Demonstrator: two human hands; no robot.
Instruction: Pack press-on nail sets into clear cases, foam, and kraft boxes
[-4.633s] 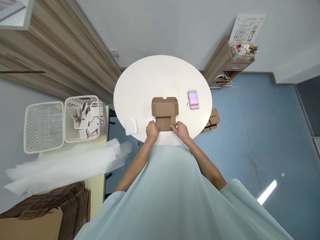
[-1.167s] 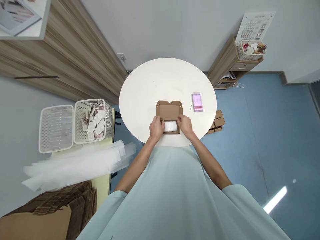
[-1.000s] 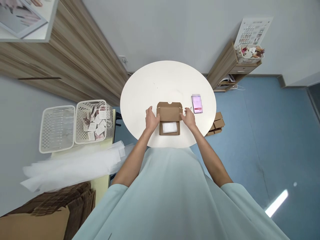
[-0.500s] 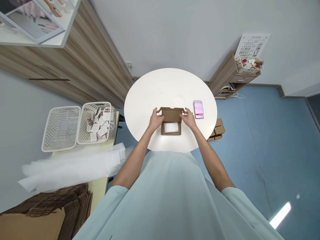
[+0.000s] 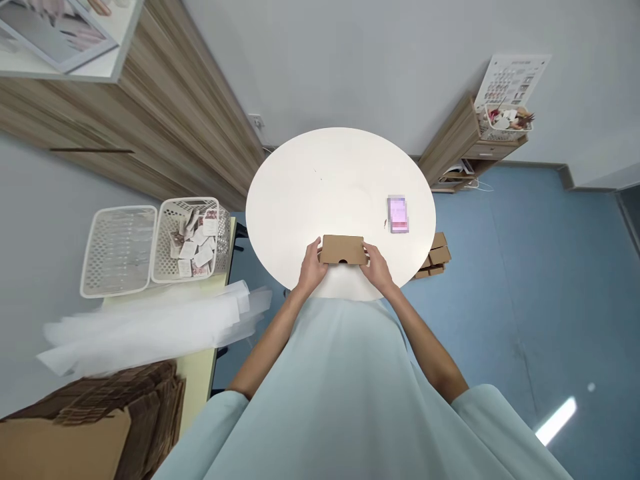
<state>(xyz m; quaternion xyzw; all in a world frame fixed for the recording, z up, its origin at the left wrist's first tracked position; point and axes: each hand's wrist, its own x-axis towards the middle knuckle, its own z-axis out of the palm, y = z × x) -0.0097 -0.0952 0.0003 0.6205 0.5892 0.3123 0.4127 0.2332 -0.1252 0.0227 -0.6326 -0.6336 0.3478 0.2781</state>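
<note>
A small brown cardboard box (image 5: 343, 249) lies near the front edge of the round white table (image 5: 300, 180), its lid folded down over the top. Gripping its left end is my left hand (image 5: 313, 267), thumb toward me and fingers along the side. My right hand (image 5: 377, 269) grips the right end the same way. The white packet seen inside the box earlier is hidden under the lid. A phone (image 5: 398, 215) with a lit, blurred screen rests on the table beyond my right hand.
To the left, a side table bears a white basket of small cards (image 5: 197, 247), an adjoining white basket (image 5: 117, 250), white wrapping sheets (image 5: 150, 330) and flat cardboard stacks (image 5: 150, 407). Small boxes (image 5: 437, 253) sit low at the right. A wooden cabinet (image 5: 480, 143) stands by the wall.
The box lid has swung down toward me and now covers the white packet. Both hands have moved from the raised lid down to the box's ends.
</note>
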